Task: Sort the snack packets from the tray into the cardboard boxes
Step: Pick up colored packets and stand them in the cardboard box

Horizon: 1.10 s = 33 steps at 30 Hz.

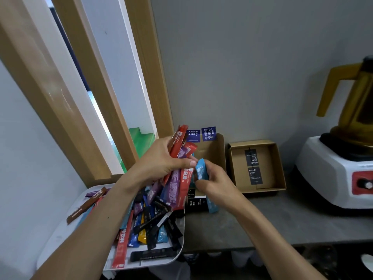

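A white-based blender with a yellow jug stands on the grey counter, right of a wooden window frame.

At three o'clock the edge cuts the blender. The right hand hides much of one cardboard box.

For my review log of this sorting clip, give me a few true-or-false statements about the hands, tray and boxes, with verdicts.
1. The left hand grips a bundle of packets. True.
2. The right hand holds a yellow packet. False: its fingers pinch a light blue packet.
3. The tray holds nothing. False: many loose packets lie in it.
4. The open box beside the blender shows no snack packets. True: only two black labels.
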Tool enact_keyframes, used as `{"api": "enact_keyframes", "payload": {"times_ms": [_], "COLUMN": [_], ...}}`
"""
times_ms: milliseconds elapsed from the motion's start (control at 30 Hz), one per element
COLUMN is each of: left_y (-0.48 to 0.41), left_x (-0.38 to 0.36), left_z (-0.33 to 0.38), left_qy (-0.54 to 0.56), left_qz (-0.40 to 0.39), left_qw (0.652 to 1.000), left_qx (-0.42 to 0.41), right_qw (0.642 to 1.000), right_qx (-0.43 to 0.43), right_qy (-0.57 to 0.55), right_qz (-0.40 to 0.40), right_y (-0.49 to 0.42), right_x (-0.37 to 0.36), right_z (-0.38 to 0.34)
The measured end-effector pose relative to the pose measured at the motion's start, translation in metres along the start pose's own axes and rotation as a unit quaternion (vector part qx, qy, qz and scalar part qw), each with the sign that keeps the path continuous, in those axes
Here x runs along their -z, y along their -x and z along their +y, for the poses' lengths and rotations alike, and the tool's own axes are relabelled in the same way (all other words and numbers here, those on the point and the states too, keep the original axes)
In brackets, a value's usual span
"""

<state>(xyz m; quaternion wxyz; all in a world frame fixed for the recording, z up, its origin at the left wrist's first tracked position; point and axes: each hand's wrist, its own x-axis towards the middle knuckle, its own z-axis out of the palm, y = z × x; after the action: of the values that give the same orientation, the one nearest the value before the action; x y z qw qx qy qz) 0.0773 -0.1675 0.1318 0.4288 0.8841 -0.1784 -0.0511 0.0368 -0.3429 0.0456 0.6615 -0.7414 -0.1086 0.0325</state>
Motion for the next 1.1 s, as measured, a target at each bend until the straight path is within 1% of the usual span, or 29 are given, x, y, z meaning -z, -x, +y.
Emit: {"api": "enact_keyframes", "payload": {"times_ms": [200,333,500,600,733,867,933,1000,1033,1100], "left_y": [0.006,0.006,0.003,-0.001,-0.007,-0.011,-0.014,-0.017,-0.017,-0.018], "left_x": [-0.002,-0.005,0.014,0.022,0.018,0.007,0.004,0.004,0.007,0.013], "left_z": [0.002,0.004,0.01,0.011,0.011,0.013,0.013,0.013,0.012,0.01], "left_qy": [0.004,-0.036,-0.034,-0.047,-0.075,-0.072,-0.069,-0.056,-0.044,-0.015], "left_qz": [-0.009,0.031,0.075,0.067,0.062,0.038,0.035,0.066,0.09,0.133], "left_qw": [1.0,0.999,0.997,0.997,0.995,0.997,0.997,0.996,0.995,0.991], "left_qx": [-0.004,-0.006,0.004,0.011,0.01,0.01,0.012,0.008,0.007,0.008], "right_qw": [1.0,0.999,0.999,0.998,0.999,0.999,0.998,0.994,0.989,0.967], "right_qx": [0.007,0.022,0.03,0.028,0.012,0.008,0.021,0.025,0.02,0.011], "right_qy": [0.007,0.028,-0.023,-0.024,0.004,0.044,0.037,0.02,0.03,0.126], "right_qz": [-0.006,0.001,0.038,0.043,0.03,0.011,0.037,0.103,0.145,0.222], "right_y": [0.004,0.006,0.015,0.019,0.017,0.012,0.008,0.002,-0.003,-0.013], "right_x": [0.0,-0.002,0.004,0.005,0.008,0.014,0.009,0.002,-0.002,-0.009], "right_z": [0.002,0.006,0.024,0.029,0.033,0.035,0.036,0.041,0.044,0.053]}}
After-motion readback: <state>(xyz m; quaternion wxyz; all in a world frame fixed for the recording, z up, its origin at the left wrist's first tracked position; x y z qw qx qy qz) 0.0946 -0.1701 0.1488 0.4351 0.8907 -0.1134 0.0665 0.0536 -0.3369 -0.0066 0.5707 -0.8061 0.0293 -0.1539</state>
